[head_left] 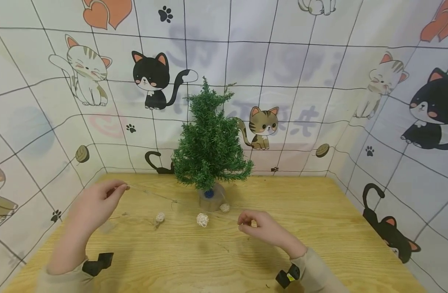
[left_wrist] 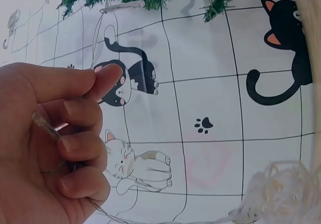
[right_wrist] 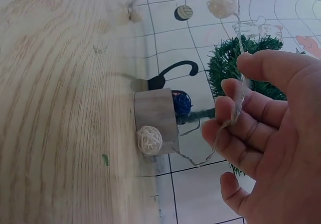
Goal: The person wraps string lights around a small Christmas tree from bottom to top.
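Note:
Wire of a string light (head_left: 156, 194) with pale wicker balls runs from my left hand (head_left: 95, 205), which pinches it between thumb and forefinger. In the left wrist view, more wire and a small clear piece (left_wrist: 46, 127) lie inside that hand's curled fingers. My right hand (head_left: 266, 228) is low, to the right of the tree base; the right wrist view shows the wire (right_wrist: 242, 91) held between its thumb and curled fingers. White wicker balls (head_left: 202, 219) rest on the table near the base. A green artificial tree (head_left: 211, 138) stands behind, with a blue ball (head_left: 208, 193) at its foot.
The tree's round grey-brown base (head_left: 214, 202) sits on a wooden table (head_left: 301, 203). A white cat-print cloth (head_left: 293, 93) hangs behind and at both sides. Another small wicker ball (head_left: 160, 217) lies on the left, with loose bits of wire around it.

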`<state>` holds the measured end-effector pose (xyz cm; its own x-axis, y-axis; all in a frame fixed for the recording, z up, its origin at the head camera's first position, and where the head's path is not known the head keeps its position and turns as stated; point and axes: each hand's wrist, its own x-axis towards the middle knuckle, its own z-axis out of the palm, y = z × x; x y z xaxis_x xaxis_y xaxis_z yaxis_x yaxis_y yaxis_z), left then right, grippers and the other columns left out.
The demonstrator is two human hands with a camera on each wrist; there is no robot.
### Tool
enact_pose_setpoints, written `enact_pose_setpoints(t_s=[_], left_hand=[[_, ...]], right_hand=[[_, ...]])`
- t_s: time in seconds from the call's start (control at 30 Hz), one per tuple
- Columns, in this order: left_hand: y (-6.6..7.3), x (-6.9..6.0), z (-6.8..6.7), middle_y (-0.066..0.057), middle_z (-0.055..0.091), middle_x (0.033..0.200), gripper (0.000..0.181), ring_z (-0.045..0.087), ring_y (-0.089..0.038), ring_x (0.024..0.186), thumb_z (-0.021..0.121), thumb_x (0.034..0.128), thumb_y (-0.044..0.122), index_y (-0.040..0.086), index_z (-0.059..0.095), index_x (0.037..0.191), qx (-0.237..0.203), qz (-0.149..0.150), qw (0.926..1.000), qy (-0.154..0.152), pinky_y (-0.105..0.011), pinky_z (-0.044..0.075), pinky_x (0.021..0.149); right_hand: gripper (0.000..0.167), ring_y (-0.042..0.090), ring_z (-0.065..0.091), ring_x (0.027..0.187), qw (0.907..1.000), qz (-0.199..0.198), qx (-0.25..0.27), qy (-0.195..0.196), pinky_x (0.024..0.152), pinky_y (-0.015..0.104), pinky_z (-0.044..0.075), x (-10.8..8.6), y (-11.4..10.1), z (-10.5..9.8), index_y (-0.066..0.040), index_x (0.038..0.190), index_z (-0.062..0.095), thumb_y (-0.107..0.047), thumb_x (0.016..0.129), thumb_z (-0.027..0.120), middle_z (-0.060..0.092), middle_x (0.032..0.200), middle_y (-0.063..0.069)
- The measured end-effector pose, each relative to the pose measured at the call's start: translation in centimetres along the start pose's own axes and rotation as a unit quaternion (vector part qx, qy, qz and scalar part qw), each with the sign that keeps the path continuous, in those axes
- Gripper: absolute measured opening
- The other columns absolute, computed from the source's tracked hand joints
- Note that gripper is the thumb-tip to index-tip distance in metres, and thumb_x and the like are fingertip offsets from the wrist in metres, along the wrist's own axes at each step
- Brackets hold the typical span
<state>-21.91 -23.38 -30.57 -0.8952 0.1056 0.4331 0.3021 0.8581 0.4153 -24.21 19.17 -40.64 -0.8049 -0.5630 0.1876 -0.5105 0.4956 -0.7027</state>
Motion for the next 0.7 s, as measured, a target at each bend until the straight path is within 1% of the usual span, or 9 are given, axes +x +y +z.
enact_pose_setpoints(t_s=[0.07, 0.17, 0.33, 0.43, 0.5, 0.53, 0.6, 0.63, 0.7], left_hand=[[-0.3, -0.2, -0.4, -0.010, 0.070, 0.095, 0.033, 0.057, -0.018, 0.069, 0.048, 0.1025, 0.031, 0.008, 0.069, 0.115, 0.008, -0.008, 0.9998, 0.014, -0.037, 0.043, 0.057], [-0.7, -0.4, -0.9, -0.011, 0.071, 0.094, 0.035, 0.060, -0.021, 0.067, 0.048, 0.1025, 0.031, 0.007, 0.069, 0.116, 0.017, -0.016, 0.9993, 0.031, -0.037, 0.042, 0.055], [-1.1, -0.4, -1.3, -0.017, 0.070, 0.100, 0.037, 0.063, -0.027, 0.071, 0.046, 0.1028, 0.032, 0.006, 0.067, 0.118, 0.017, -0.021, 0.9987, 0.043, -0.036, 0.042, 0.054], [-1.3, -0.4, -1.6, -0.017, 0.070, 0.101, 0.038, 0.062, -0.027, 0.071, 0.046, 0.1028, 0.033, 0.006, 0.067, 0.120, 0.022, -0.030, 0.9984, 0.043, -0.035, 0.041, 0.054], [-1.7, -0.4, -1.7, -0.016, 0.070, 0.101, 0.040, 0.060, -0.025, 0.070, 0.044, 0.1032, 0.035, 0.007, 0.067, 0.120, 0.030, -0.039, 0.9987, 0.017, -0.035, 0.040, 0.054], [-1.9, -0.3, -1.6, -0.017, 0.069, 0.103, 0.041, 0.061, -0.027, 0.073, 0.044, 0.1033, 0.037, 0.007, 0.066, 0.121, 0.034, -0.043, 0.9985, -0.007, -0.037, 0.041, 0.056], [-2.5, -0.2, -1.2, -0.017, 0.068, 0.106, 0.040, 0.062, -0.029, 0.078, 0.045, 0.1030, 0.037, 0.007, 0.067, 0.119, 0.046, -0.043, 0.9953, -0.073, -0.042, 0.045, 0.059], [-2.8, -0.1, -0.9, -0.017, 0.068, 0.107, 0.038, 0.062, -0.030, 0.080, 0.046, 0.1026, 0.036, 0.008, 0.068, 0.118, 0.049, -0.040, 0.9917, -0.112, -0.044, 0.046, 0.060], [-3.4, 0.3, 0.1, -0.017, 0.068, 0.108, 0.035, 0.063, -0.031, 0.086, 0.050, 0.1007, 0.034, 0.008, 0.069, 0.114, 0.050, -0.034, 0.9807, -0.186, -0.048, 0.048, 0.066]], right_hand=[[0.004, 0.010, 0.054, 0.078, 1.0000, -0.004, 0.001, -0.004, 0.066, 0.032, 0.047, 0.0, 0.2, 0.0, -0.020, 0.097, 0.064, -0.023, 0.097, 0.062, 0.059, 0.086, -0.008], [0.008, 0.009, 0.053, 0.076, 0.9999, -0.011, -0.001, -0.009, 0.067, 0.032, 0.047, 0.1, 0.4, 0.1, -0.015, 0.096, 0.065, -0.023, 0.095, 0.065, 0.058, 0.084, -0.008], [0.012, 0.007, 0.049, 0.071, 0.9996, -0.015, -0.023, -0.010, 0.062, 0.027, 0.043, 0.3, 0.4, 0.1, -0.011, 0.098, 0.066, -0.020, 0.091, 0.069, 0.057, 0.082, -0.010], [0.009, 0.007, 0.046, 0.068, 0.9996, -0.007, -0.027, -0.006, 0.059, 0.025, 0.039, 0.4, 0.4, 0.0, -0.013, 0.098, 0.066, -0.019, 0.092, 0.068, 0.058, 0.082, -0.009], [0.008, 0.008, 0.045, 0.067, 0.9996, -0.005, -0.027, -0.003, 0.058, 0.025, 0.038, 0.4, 0.5, 0.0, -0.015, 0.097, 0.066, -0.022, 0.096, 0.063, 0.059, 0.081, -0.007], [0.010, 0.007, 0.045, 0.067, 0.9997, -0.004, -0.025, -0.002, 0.058, 0.025, 0.038, 0.4, 0.6, 0.0, -0.015, 0.097, 0.067, -0.022, 0.097, 0.061, 0.060, 0.081, -0.004], [0.016, 0.007, 0.046, 0.066, 0.9997, -0.008, -0.024, -0.001, 0.058, 0.025, 0.040, 0.3, 0.8, 0.0, -0.014, 0.096, 0.067, -0.024, 0.100, 0.056, 0.061, 0.080, 0.001], [0.019, 0.006, 0.046, 0.066, 0.9996, -0.009, -0.026, -0.002, 0.059, 0.026, 0.040, 0.3, 0.9, 0.0, -0.014, 0.095, 0.068, -0.025, 0.101, 0.054, 0.062, 0.080, 0.003], [0.024, 0.006, 0.047, 0.066, 0.9997, -0.011, -0.023, -0.005, 0.060, 0.026, 0.042, 0.2, 1.0, 0.1, -0.011, 0.094, 0.068, -0.026, 0.102, 0.051, 0.063, 0.081, 0.007]])
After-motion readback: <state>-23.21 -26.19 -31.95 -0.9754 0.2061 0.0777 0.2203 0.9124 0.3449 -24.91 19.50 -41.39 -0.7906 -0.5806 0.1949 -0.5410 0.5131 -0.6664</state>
